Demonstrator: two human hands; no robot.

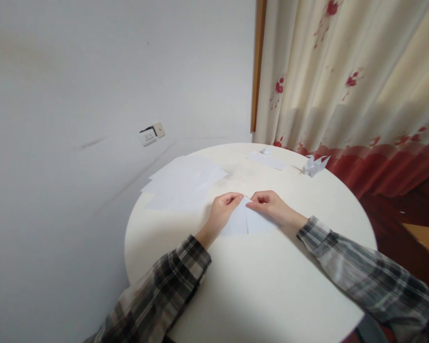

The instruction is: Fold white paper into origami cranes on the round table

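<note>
A folded white paper (248, 223) lies near the middle of the table, its pointed tip facing away from me and a seam running down its centre. My left hand (226, 206) pinches the left side of the paper close to the tip. On the other side, my right hand (266, 204) is closed on the right edge near the same tip. The two hands are close together but apart. Their palms hide parts of the paper's slanted sides.
Several loose white sheets (189, 181) overlap at the table's back left. A folded paper crane (314, 165) stands at the back right. A smaller folded piece (266, 150) sits by a flat sheet (268, 160). The round white table (271, 281) meets a wall and curtain (343, 85).
</note>
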